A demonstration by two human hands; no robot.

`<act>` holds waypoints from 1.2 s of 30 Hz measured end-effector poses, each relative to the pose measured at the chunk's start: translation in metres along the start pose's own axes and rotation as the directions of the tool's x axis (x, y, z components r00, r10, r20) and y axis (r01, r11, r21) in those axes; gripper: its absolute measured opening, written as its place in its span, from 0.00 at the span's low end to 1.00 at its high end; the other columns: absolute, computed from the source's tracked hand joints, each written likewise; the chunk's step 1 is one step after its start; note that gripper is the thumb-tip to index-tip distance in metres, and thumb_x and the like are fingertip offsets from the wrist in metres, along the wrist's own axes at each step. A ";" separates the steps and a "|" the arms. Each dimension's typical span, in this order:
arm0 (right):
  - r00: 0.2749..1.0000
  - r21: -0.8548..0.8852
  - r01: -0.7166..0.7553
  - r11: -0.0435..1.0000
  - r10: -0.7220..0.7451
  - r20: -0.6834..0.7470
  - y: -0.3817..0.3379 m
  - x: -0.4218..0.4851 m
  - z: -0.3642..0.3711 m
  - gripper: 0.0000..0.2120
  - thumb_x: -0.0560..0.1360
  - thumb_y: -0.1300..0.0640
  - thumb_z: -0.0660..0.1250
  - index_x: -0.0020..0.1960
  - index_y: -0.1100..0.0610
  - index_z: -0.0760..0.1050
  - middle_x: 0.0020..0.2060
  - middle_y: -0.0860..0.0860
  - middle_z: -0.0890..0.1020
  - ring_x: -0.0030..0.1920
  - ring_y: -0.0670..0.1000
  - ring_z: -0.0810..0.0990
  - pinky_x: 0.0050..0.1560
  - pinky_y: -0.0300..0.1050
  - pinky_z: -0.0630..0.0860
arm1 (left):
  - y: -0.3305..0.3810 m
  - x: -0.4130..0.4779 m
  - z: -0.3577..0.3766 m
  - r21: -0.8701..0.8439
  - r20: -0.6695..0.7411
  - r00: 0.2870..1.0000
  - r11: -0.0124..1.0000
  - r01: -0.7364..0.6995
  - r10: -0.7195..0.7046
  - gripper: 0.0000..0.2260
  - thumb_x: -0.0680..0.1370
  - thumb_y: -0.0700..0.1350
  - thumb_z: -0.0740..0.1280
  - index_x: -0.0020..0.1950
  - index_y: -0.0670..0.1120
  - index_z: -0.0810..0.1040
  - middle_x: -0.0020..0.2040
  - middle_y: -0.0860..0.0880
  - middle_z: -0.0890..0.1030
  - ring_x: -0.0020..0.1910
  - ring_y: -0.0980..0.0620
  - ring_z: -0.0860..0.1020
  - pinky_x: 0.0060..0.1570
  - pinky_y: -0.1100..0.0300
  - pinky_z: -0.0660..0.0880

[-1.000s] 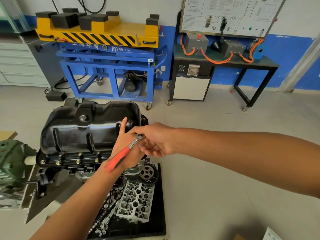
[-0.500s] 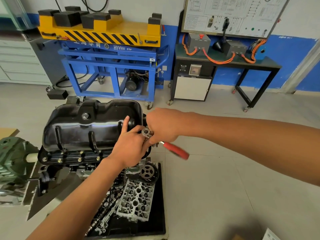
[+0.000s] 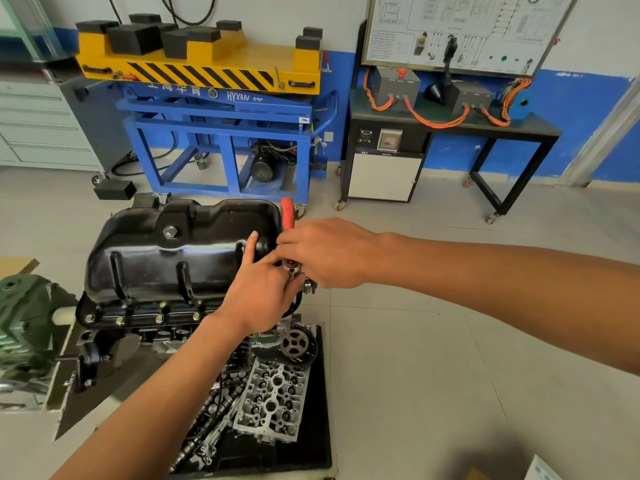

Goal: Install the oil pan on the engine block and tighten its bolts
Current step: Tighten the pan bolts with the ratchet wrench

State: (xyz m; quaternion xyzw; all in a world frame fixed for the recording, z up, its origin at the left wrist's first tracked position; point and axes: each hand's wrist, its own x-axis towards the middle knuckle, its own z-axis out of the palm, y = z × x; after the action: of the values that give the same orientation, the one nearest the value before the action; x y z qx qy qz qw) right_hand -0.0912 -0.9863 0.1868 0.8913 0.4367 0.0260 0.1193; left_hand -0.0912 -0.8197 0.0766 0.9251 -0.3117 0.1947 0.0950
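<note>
Meeting at the oil pan edge, right hand grips ratchet, left hand pinches its head

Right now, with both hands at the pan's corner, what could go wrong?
1. The left hand sits beside the head of the ratchet, so a swing by the right hand may pinch fingers against the oil pan.
2. If the ratchet slips, it may drop onto the cylinder head lying below.
</note>
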 end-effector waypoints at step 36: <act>0.873 0.363 -0.453 0.814 0.487 -0.004 -0.019 0.005 0.013 0.21 0.76 0.42 0.62 0.30 0.53 0.66 0.26 0.48 0.71 0.27 0.49 0.70 0.28 0.42 0.60 | 0.006 0.001 0.004 -0.085 -0.064 0.998 0.996 0.002 -0.008 0.18 0.77 0.49 0.57 0.44 0.45 0.85 0.39 0.52 0.84 0.54 0.48 0.79 0.75 0.36 0.47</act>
State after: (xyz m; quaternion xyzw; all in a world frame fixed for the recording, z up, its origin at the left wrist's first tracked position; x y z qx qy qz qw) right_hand -0.1005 -0.9734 0.1693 0.9757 0.2057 0.0194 -0.0732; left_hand -0.0925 -0.8264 0.0739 0.9144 -0.3141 0.2106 0.1447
